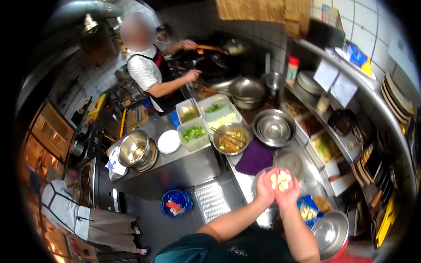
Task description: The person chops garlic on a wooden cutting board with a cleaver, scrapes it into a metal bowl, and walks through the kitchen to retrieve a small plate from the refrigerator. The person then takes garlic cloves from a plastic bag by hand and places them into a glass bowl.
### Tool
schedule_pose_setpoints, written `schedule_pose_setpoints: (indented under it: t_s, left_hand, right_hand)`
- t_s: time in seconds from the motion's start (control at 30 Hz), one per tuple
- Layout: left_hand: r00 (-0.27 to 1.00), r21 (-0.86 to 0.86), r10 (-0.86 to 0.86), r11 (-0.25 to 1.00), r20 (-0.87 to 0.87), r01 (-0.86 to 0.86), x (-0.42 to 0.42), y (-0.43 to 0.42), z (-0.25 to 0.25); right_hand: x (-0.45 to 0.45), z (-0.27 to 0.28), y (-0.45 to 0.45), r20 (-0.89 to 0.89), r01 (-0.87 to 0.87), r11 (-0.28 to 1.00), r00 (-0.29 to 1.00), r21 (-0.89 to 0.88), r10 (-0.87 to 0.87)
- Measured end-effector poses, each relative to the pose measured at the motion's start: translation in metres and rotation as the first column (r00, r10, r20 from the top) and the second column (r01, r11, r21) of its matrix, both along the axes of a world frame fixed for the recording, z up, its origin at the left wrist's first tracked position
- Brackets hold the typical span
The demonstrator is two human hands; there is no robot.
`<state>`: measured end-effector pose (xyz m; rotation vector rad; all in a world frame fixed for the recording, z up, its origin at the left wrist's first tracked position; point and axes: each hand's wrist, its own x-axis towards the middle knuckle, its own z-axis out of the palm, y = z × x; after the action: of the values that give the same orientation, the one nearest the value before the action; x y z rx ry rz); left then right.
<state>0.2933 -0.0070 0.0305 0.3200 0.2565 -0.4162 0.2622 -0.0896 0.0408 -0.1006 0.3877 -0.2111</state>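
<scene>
My left hand [264, 189] and my right hand [289, 195] are cupped side by side, palms up, over the steel counter. Several pale yellow garlic cloves [280, 180] lie in the hollow they form. Under and beside my hands is a round metal bowl [254, 186], mostly hidden by them. Just beyond my fingertips sits a round, greyish lid or dish [288, 161]. A blue bag of whitish cloves [308, 212] stands open to the right of my right wrist, near a large steel bowl [331, 232].
A purple cloth [255, 158], nested steel bowls [274, 128] and a bowl of soupy food [231, 139] stand ahead. Tubs of chopped greens [193, 133] are further left. A co-worker [147, 72] holds a wok at the stove; another person [68, 206] stands left. A blue-lined bin [176, 203] is on the floor.
</scene>
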Motion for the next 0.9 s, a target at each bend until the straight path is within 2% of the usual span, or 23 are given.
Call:
schedule_pose_setpoints:
  t_s: [0.1, 0.4, 0.5, 0.6, 0.67, 0.73, 0.77, 0.83, 0.87, 0.9]
  left_hand:
    - [1.000, 0.003, -0.024, 1.000, 0.002, 0.024, -0.002, 0.001, 0.001]
    - [1.000, 0.006, -0.013, 1.000, 0.008, 0.013, -0.007, 0.007, 0.000]
    - [0.998, 0.037, 0.017, 0.999, 0.063, -0.019, -0.010, 0.005, -0.003]
    - [1.000, 0.102, -0.006, 0.995, -0.007, 0.007, -0.014, 0.002, 0.010]
    - [0.997, 0.091, -0.024, 0.996, 0.068, 0.017, -0.014, -0.003, -0.008]
    - [0.999, -0.017, -0.043, 0.999, 0.011, 0.043, -0.011, -0.004, -0.020]
    - [0.998, -0.207, -0.066, 0.976, 0.010, 0.067, -0.015, -0.001, -0.033]
    - [0.988, -0.545, -0.152, 0.829, 0.000, 0.127, -0.021, 0.006, -0.059]
    - [0.985, -0.271, -0.152, 0.948, 0.080, 0.168, -0.037, 0.016, -0.059]
    - [0.971, 0.033, -0.192, 0.981, 0.141, 0.189, -0.053, 0.027, -0.057]
  right_hand:
    - [0.001, 0.004, 0.002, -0.051, 0.001, 1.000, 0.999, 0.023, 0.000]
    - [-0.003, 0.011, 0.009, -0.059, 0.004, 1.000, 0.998, 0.020, -0.003]
    - [-0.005, 0.011, 0.012, -0.075, 0.003, 1.000, 0.997, -0.028, -0.005]
    - [-0.007, 0.009, 0.014, -0.068, 0.008, 0.997, 0.998, -0.077, -0.013]
    - [-0.007, 0.013, 0.018, -0.003, -0.057, 0.971, 0.998, -0.234, 0.058]
    - [-0.009, 0.022, 0.024, -0.020, -0.053, 0.941, 0.999, -0.333, 0.049]
    - [-0.013, 0.028, 0.031, -0.080, -0.071, 0.890, 0.996, -0.449, 0.039]
    - [-0.023, 0.036, 0.048, -0.256, -0.174, 0.702, 0.967, -0.691, -0.012]
    - [-0.027, 0.034, 0.059, -0.309, -0.216, 0.599, 0.949, -0.771, -0.055]
    - [-0.029, -0.008, 0.065, -0.242, -0.165, 0.517, 0.966, -0.840, -0.085]
